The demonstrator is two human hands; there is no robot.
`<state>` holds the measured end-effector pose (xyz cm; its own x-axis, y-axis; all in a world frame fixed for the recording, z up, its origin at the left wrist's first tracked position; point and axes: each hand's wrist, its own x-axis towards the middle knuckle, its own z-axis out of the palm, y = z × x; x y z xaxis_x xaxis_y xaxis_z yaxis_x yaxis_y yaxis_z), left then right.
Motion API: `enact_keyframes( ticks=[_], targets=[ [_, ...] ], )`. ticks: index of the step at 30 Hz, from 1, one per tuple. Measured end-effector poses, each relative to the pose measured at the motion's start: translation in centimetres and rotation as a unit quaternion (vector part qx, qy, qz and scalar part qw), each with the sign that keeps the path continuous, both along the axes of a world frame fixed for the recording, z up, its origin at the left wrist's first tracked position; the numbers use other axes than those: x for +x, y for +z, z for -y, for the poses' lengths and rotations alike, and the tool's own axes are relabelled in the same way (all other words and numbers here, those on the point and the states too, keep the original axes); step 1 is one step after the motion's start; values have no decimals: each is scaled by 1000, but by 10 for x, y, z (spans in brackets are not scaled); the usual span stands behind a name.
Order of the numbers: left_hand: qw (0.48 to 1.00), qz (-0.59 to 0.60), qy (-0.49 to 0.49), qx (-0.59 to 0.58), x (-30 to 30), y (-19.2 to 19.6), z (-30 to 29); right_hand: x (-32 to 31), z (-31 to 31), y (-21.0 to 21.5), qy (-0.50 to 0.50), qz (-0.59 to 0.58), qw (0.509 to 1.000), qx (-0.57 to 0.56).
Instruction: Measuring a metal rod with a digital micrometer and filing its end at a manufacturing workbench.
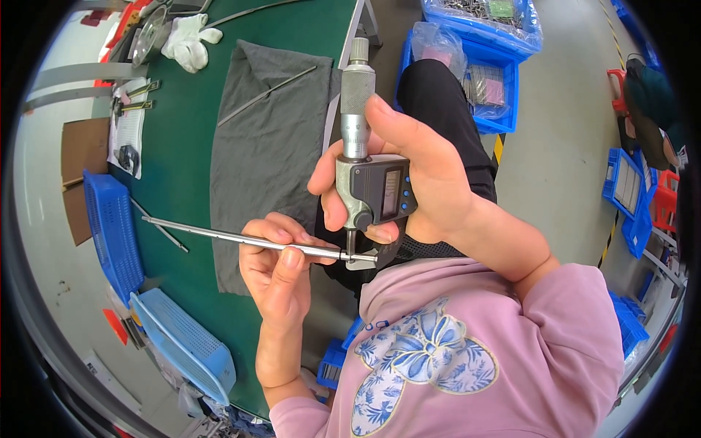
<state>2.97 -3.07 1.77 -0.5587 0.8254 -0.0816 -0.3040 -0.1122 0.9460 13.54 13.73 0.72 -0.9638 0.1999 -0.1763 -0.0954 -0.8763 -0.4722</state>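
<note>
My right hand (431, 171) is closed around a digital micrometer (350, 186), with its thumb on the upper part near the thimble. The micrometer stands upright, thimble upward, its small display facing me. My left hand (281, 266) pinches a slim metal rod (204, 231) between thumb and fingers. The rod lies nearly level, its long end reaching left over the table. Its right end sits at the micrometer's measuring gap, between spindle and anvil. Whether both faces touch the rod is too small to tell.
A grey cloth (244, 168) with another thin rod (266, 96) lies on the green table (171, 168). Along the table's left side stand a blue basket (109, 230) and a light blue basket (182, 343). A white glove (191, 44) lies farther back. Blue crates (504, 109) stand beyond my leg.
</note>
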Motion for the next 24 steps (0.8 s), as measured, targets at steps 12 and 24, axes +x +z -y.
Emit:
enact_keyframes(
  ticks=[12, 24],
  targets=[
    [1000, 19, -16, 19, 0, 0, -1, 3, -2, -3, -22, -27, 998, -53],
    [1000, 1, -19, 0, 3, 1, 0, 1, 3, -2, -26, 9, 999, -40]
  ],
)
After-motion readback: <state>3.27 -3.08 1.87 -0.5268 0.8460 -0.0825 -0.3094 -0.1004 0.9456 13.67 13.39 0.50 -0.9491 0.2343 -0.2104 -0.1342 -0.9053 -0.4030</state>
